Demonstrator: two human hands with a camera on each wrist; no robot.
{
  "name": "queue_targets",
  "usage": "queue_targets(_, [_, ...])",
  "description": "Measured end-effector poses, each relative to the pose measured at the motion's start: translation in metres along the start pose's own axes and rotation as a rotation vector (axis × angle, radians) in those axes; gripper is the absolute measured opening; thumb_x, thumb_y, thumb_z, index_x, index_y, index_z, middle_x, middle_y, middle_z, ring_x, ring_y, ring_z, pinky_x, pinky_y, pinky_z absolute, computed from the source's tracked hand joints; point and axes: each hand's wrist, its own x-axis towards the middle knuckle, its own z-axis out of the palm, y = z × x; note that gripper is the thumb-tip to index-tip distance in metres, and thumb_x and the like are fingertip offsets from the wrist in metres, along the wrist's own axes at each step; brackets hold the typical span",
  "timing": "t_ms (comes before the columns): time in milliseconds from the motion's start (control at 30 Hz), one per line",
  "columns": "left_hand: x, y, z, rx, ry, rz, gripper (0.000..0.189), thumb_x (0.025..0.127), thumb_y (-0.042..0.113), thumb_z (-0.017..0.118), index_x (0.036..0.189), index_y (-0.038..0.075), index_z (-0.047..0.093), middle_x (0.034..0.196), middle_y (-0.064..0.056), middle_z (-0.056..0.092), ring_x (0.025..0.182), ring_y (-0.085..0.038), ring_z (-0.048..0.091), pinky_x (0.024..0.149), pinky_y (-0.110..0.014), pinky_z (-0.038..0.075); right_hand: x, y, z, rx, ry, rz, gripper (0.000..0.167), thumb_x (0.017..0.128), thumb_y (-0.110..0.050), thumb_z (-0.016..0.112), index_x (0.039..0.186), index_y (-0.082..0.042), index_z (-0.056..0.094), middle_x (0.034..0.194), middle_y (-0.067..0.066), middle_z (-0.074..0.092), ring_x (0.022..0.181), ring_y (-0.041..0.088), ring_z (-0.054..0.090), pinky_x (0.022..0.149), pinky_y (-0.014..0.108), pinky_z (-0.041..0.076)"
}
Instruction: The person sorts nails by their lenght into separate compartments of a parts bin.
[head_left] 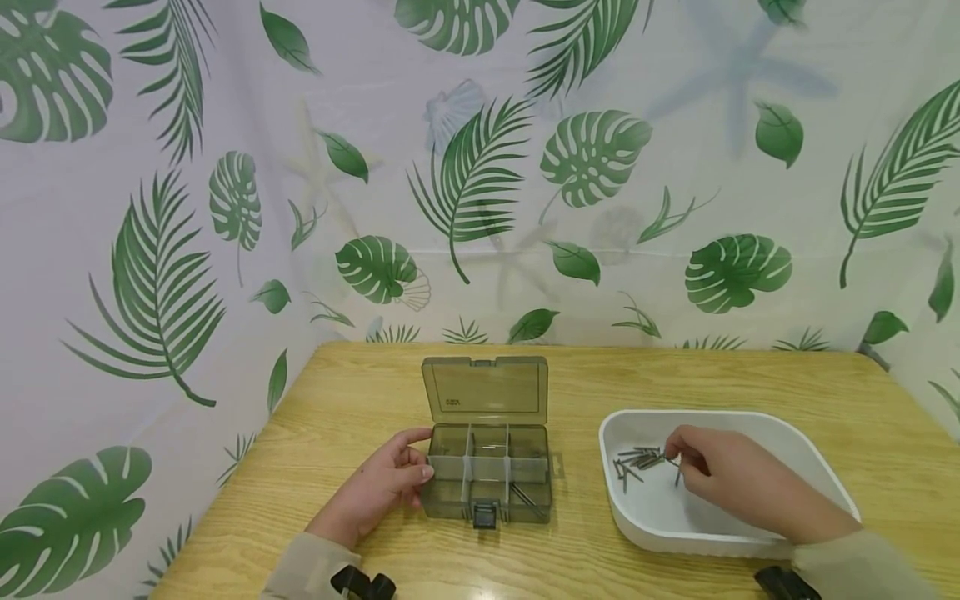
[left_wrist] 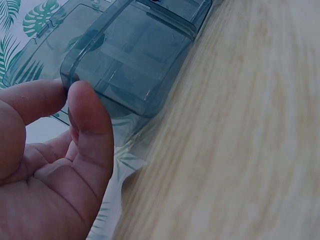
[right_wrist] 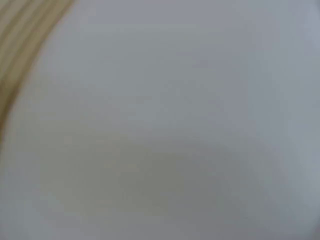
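A smoky see-through compartment box (head_left: 487,471) stands on the table with its lid (head_left: 487,390) raised at the back. Several thin metal screws (head_left: 528,497) lie in its front right compartment. My left hand (head_left: 382,483) grips the box's left side, and the left wrist view shows the thumb (left_wrist: 90,112) against a corner. In a white tray (head_left: 622,521) to the right lies a small heap of screws (head_left: 633,462). Over that heap my right hand (head_left: 735,475) pinches a screw (head_left: 678,477), partly hidden by the fingers. The right wrist view shows only blurred white tray wall.
The wooden table (head_left: 360,383) ends at a leaf-patterned cloth (head_left: 480,208) behind and at the left. Between box and tray lies a strip of bare wood. The box's front latch (head_left: 485,514) hangs down.
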Motion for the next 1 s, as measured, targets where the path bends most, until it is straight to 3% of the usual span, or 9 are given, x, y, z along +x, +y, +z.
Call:
queue_targets(267, [0.001,0.000,0.001,0.004,-0.011,0.012,0.064,0.102,0.012,0.061,0.157,0.007,0.030,0.104,-0.011,0.052,0.074,-0.018,0.052,0.064,-0.031,0.054,0.012,-0.040,-0.002,0.063,0.063,-0.096,0.023,0.094,-0.003,0.059,0.108,-0.018,0.070,0.072,-0.012,0.050,0.062,0.004,0.043,0.058,0.026,0.038])
queue_targets(667, [-0.001,0.001,0.001,0.007,-0.013,0.004,0.065,0.102,0.014,0.063,0.158,0.008,0.029,0.104,-0.011,0.051,0.075,-0.018,0.052,0.065,-0.032,0.054,0.045,-0.096,0.014,0.088,0.070,-0.121,0.024,0.095,-0.004,0.056,0.106,-0.020,0.071,0.076,-0.014,0.056,0.058,0.006,0.042,0.056,0.028,0.039])
queue_targets(1000, [-0.001,0.003,0.003,0.004,-0.014,0.005,0.063,0.103,0.011,0.061,0.158,0.007,0.029,0.103,-0.010,0.051,0.075,-0.018,0.052,0.065,-0.033,0.054,0.066,-0.122,0.027,0.101,0.044,-0.106,0.024,0.095,-0.004,0.057,0.111,-0.014,0.072,0.078,-0.011,0.056,0.063,0.011,0.046,0.060,0.032,0.043])
